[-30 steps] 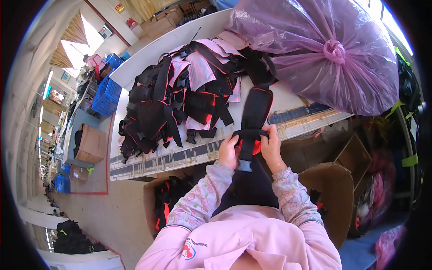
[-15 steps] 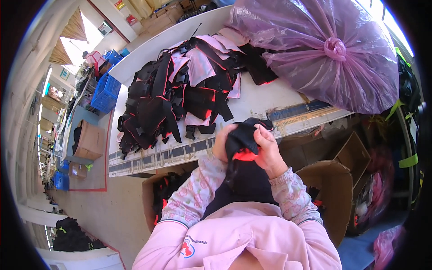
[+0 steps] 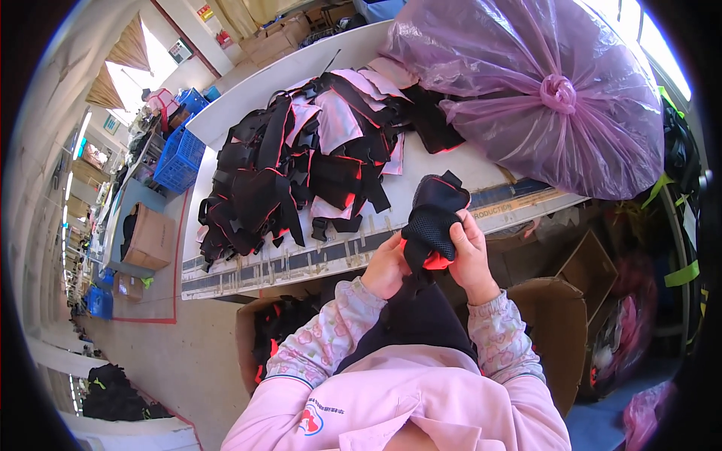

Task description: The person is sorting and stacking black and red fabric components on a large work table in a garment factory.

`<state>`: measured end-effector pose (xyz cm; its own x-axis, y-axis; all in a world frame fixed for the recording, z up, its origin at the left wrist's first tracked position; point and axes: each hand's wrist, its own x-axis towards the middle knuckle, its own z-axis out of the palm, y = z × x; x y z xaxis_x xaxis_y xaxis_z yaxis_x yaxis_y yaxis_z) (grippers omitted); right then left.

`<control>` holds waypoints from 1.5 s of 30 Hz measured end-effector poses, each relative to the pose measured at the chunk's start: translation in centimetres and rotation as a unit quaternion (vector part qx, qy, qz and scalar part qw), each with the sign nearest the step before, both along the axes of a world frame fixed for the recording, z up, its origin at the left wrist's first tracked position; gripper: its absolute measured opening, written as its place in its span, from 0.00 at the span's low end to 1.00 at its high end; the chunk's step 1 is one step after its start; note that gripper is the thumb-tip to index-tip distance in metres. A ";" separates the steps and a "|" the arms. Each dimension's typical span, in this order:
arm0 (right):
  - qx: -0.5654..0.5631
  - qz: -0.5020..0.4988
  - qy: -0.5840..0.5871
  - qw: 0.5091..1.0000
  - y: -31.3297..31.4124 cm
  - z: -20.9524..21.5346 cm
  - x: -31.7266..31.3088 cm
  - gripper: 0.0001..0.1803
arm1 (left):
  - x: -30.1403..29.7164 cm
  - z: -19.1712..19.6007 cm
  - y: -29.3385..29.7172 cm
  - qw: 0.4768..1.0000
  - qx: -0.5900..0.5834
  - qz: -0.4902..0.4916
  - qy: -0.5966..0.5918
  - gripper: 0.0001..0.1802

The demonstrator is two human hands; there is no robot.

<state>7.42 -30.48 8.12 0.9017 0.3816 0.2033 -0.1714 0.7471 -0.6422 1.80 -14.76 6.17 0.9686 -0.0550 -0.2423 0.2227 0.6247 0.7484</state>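
In front of my body, at the table's near edge, I hold a black mesh fabric strap piece (image 3: 432,228) with red edging. My left hand (image 3: 385,267) closes on its lower left side. On its right side, my right hand (image 3: 473,254) grips it with the thumb on top. The piece is bent over, and a bright red part shows at its underside. Beyond my hands, to the left, a heap of similar black pieces (image 3: 256,197) with red edges, buckles and pale panels lies on the white table (image 3: 432,167).
A large tied purple plastic bag (image 3: 519,128) fills the table's right end. Beneath the table's edge, open cardboard boxes stand at my right (image 3: 555,323) and left (image 3: 247,342), the left one holding black and red pieces. Blue crates (image 3: 179,158) stand at the far left.
The strap piece has shifted slightly right and unfolded upward, so more of its mesh shows. My left hand has moved lower down, and my right hand a little to the right.
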 end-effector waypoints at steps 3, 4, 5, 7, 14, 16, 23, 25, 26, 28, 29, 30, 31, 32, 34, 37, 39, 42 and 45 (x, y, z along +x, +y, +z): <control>-0.005 -0.017 0.047 0.999 0.0 0.3 -0.3 0.03 | 0.1 0.6 -0.5 0.999 0.004 0.019 0.025 0.13; -0.077 -0.069 0.008 0.995 -0.3 -0.8 0.1 0.03 | 0.2 0.7 -0.2 0.999 -0.033 0.026 0.002 0.14; -0.148 -0.120 -0.031 0.981 -0.6 -1.7 0.4 0.03 | 0.4 0.8 0.0 0.997 -0.070 0.034 -0.022 0.15; -0.208 -0.172 -0.059 0.961 -1.1 -2.2 0.8 0.05 | 0.4 2.1 0.1 0.992 -0.106 0.016 -0.062 0.15; 0.065 0.017 0.106 0.992 -1.1 0.3 0.5 0.09 | 0.4 2.4 0.1 0.970 -0.194 -0.023 -0.142 0.19; 0.065 0.014 0.171 0.983 -0.9 1.7 0.1 0.10 | 0.2 2.4 -0.7 0.972 -0.194 -0.008 -0.132 0.19; -0.063 0.081 0.227 0.969 -0.5 -0.4 -2.1 0.26 | 1.1 4.3 -0.1 0.971 -0.128 0.148 -0.139 0.22; -0.129 0.076 0.159 0.976 0.4 -0.6 -4.9 0.26 | 0.9 5.4 -1.3 0.975 -0.114 0.150 -0.118 0.21; -0.117 0.000 0.120 0.986 1.7 -0.2 -5.6 0.25 | 1.1 4.5 -1.9 0.964 0.021 0.232 -0.130 0.17; -0.079 -0.084 0.121 0.986 2.4 0.2 -5.2 0.26 | 2.2 2.1 -1.0 0.886 0.318 0.297 -0.160 0.10; -0.117 -0.117 0.075 0.983 2.3 -0.6 -4.6 0.24 | 2.8 0.7 -0.3 0.764 0.507 0.347 -0.198 0.07; -0.163 -0.152 0.038 0.974 1.6 -2.0 -3.9 0.24 | 3.4 2.2 -0.7 0.669 0.604 0.340 -0.268 0.08; -0.205 -0.178 -0.003 0.962 1.3 -2.3 -3.7 0.24 | 3.3 4.2 -0.6 0.552 0.690 0.333 -0.330 0.10; -0.205 -0.179 -0.005 0.962 0.9 -2.3 -3.5 0.24 | 3.5 4.0 -0.1 0.639 0.653 0.232 -0.334 0.13; -0.361 -0.272 -0.160 0.878 0.4 -1.2 -3.6 0.25 | 3.7 3.2 0.9 0.771 0.549 0.089 -0.311 0.15; -0.438 -0.240 -0.252 0.829 -0.7 -0.7 -3.3 0.27 | 3.8 2.0 1.1 0.752 0.585 0.048 -0.299 0.13; -0.437 -0.263 -0.287 0.811 -0.7 -0.6 -3.1 0.27 | 4.1 0.8 0.4 0.801 0.525 0.056 -0.282 0.10; -0.442 -0.259 -0.340 0.788 -1.0 0.5 -3.3 0.27 | 3.8 0.8 0.1 0.923 0.351 0.032 -0.156 0.08; -0.470 -0.250 -0.350 0.771 -1.2 1.1 -2.9 0.26 | 3.9 2.1 0.3 0.968 0.235 0.028 -0.082 0.08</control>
